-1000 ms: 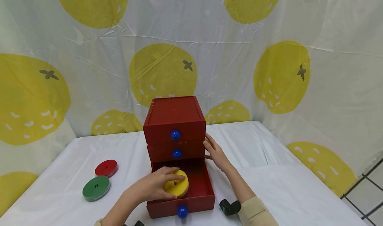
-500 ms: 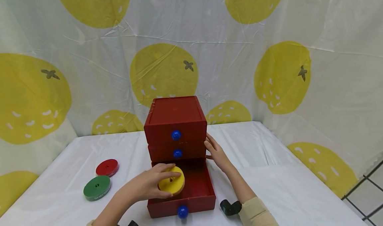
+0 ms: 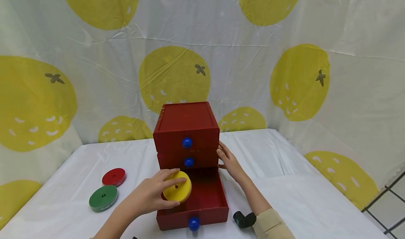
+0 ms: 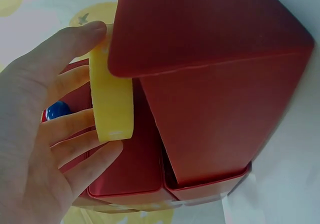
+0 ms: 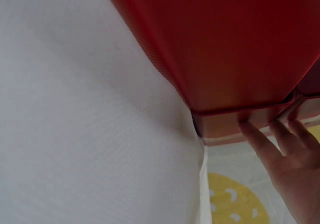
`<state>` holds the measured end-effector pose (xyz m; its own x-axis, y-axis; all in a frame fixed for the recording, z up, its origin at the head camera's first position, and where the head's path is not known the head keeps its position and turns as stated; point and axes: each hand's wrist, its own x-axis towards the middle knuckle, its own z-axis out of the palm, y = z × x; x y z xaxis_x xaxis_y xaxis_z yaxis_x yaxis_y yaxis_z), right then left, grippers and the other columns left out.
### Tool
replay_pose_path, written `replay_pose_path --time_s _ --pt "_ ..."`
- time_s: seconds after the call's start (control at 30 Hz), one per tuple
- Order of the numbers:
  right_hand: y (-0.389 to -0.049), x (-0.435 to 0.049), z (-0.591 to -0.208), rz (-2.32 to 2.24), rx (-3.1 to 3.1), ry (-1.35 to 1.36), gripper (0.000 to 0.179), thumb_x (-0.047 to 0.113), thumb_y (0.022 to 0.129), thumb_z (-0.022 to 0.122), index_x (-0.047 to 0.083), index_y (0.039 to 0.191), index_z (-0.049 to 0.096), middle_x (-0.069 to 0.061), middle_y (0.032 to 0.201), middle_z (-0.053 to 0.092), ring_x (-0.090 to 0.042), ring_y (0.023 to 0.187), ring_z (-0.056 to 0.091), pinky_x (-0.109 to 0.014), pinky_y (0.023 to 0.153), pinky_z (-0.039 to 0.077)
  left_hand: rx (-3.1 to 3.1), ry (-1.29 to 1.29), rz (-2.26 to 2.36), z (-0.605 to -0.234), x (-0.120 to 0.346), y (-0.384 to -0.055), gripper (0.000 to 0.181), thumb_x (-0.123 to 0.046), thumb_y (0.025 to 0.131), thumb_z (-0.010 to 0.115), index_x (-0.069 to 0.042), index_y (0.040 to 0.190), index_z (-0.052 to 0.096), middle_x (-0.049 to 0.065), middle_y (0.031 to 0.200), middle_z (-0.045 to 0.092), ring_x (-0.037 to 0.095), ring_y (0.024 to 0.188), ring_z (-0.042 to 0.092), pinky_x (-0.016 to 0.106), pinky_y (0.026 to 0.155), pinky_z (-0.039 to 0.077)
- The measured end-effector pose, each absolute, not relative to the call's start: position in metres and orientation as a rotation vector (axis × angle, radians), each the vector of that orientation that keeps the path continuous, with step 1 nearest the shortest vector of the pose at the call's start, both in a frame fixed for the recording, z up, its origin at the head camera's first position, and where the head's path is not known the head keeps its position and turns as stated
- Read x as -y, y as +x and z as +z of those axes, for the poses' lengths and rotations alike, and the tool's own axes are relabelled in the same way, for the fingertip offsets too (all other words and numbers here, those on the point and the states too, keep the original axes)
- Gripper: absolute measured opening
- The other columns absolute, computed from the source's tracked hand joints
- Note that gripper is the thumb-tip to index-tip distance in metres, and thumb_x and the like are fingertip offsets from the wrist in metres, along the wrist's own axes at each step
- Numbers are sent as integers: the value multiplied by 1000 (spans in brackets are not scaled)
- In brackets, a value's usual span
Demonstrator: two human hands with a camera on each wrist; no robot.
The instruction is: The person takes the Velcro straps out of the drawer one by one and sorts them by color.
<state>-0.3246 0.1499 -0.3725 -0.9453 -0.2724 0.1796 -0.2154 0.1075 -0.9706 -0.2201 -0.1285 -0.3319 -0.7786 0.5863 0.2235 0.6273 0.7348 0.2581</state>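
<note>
A thick yellow disc with small holes, like a giant button (image 3: pixel 179 188), is gripped at its edges by my left hand (image 3: pixel 150 194). It is over the left part of the pulled-out bottom drawer (image 3: pixel 209 215) of a red drawer cabinet (image 3: pixel 186 116). In the left wrist view, the thumb and fingers span the yellow button (image 4: pixel 112 101), near the drawer's side. My right hand (image 3: pixel 231 164) rests against the cabinet's right side. Its fingertips touch the red wall in the right wrist view, where the hand (image 5: pixel 295 166) has its fingers extended.
On the white table to the left lie a red button (image 3: pixel 114 177) and a green button (image 3: pixel 103 198), close together. A black angled piece (image 3: pixel 244 219) is beside the right forearm. Blue knobs (image 3: pixel 187 142) stick out from the drawer fronts. A lemon-printed cloth hangs behind.
My left hand has lifted the yellow button up and to the left from inside the bottom drawer. The right hand has stayed at the cabinet's side.
</note>
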Motion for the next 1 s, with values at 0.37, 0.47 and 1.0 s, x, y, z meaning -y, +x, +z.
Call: replay_pose_path --time_s 0.37,0.47,1.0 --pt "-330 -150 -379 -2005 -2309 -516 50 34 98 37 25 144 21 -11 149 25 -35 132 34 -49 90 47 2678 -812 -508 -333 140 -212 58 -41 72 73 -41 124 50 0 136 45 23 119 48 28 74 56" --pt "-332 -151 -381 -2001 -2325 -520 50 37 97 37 26 144 21 -10 149 26 -35 131 35 -49 90 48 2639 -784 -486 -332 144 -209 60 -38 69 76 -41 124 51 0 135 45 22 119 48 25 73 55" --pt "-328 -151 -379 -2024 -2314 -518 50 34 98 37 25 144 22 -11 149 26 -35 131 35 -49 89 48 2493 -690 -413 -329 173 -194 65 -33 62 82 -35 120 55 1 127 51 20 109 52 23 65 56"
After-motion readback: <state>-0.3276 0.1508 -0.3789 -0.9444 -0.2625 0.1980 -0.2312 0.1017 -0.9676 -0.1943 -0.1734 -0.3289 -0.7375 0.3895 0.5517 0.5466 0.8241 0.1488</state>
